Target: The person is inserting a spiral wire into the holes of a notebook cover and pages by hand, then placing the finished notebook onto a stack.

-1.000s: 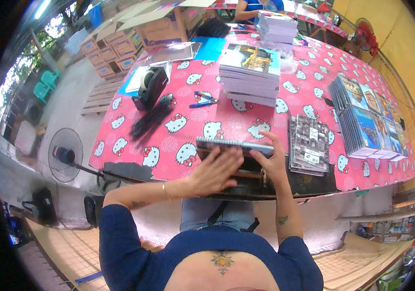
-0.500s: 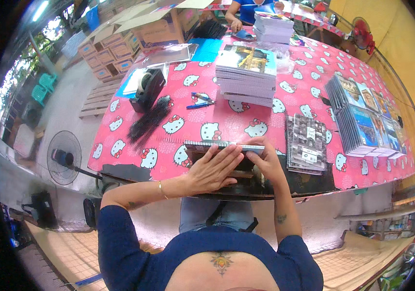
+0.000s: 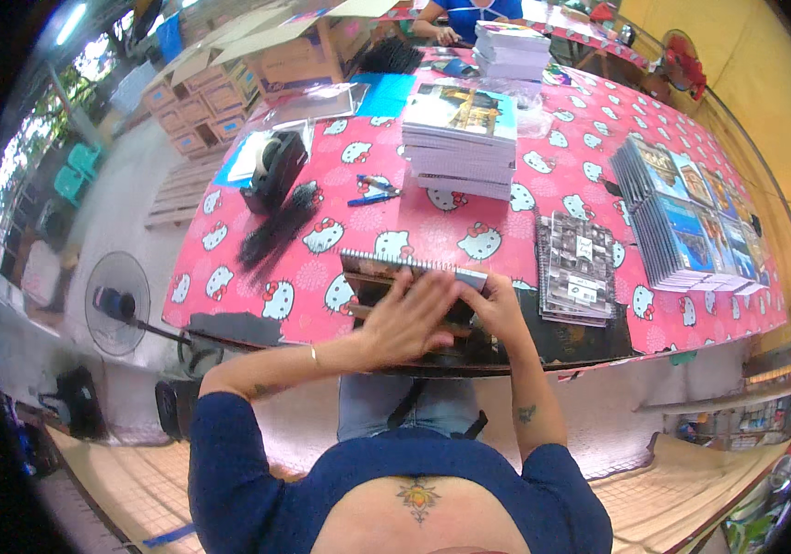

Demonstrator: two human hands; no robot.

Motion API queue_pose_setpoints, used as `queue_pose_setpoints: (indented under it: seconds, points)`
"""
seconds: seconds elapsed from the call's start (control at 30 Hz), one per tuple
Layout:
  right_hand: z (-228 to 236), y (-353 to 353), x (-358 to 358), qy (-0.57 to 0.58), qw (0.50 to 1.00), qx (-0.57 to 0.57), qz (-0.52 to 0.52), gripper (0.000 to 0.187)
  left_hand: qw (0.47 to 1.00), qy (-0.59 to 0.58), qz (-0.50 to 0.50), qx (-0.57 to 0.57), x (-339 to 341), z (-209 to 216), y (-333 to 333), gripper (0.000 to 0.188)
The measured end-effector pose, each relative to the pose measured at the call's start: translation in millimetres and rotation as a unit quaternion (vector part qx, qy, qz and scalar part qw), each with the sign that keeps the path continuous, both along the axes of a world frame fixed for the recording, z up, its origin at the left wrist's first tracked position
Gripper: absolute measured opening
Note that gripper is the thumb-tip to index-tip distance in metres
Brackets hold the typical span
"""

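Notebook, spiral-bound, at the six o'clock edge of the pink worktop, apparently tilted up, coil along the upper edge. Held between both hands. Left hand: flat against the cover, fingers straight and unclenched, motion-blurred. Right hand: thumb and fingers pinched on the right end of the notebook.

Handling, judged by look: likely light, fairly stiff across the cover, bendy in the loose pages, maybe a bit slippery if glossy. Probably weakest at the coil, easy to bend out of line with a hard squeeze. Best held by the short ends or flat across the cover, off the wire.

Clock centred on notebook from this point. Containers: open cardboard box at eleven, with flaps spread; cannot see inside. More cardboard boxes at ten, stacked by a wooden pallet; cannot tell contents. Black tape dispenser at ten, nearer, with pale tape roll fitted. Crumpled clear plastic about one o'clock; cannot tell if holding anything.

Others: book stack between twelve and one, pens at eleven, dark bristly bundle between nine and ten, black-and-white notebooks at three.
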State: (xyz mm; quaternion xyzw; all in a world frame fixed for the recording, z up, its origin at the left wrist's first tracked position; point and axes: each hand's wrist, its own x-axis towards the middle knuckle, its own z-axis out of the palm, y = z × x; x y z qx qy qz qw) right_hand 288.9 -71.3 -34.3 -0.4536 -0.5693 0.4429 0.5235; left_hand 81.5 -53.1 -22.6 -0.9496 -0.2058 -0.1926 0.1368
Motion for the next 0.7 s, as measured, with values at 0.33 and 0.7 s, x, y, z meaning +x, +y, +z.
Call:
queue_pose_setpoints:
  seconds: [0.33,0.7]
  points:
    - [-2,7,0,-0.025,0.999,0.045,0.007,0.019,0.998,-0.006,0.037,-0.051,18,15,11,0.081]
    - [-12,6,4,-0.070,0.996,0.060,0.003,0.022,0.997,-0.013,0.047,-0.068,28,27,14,0.075]
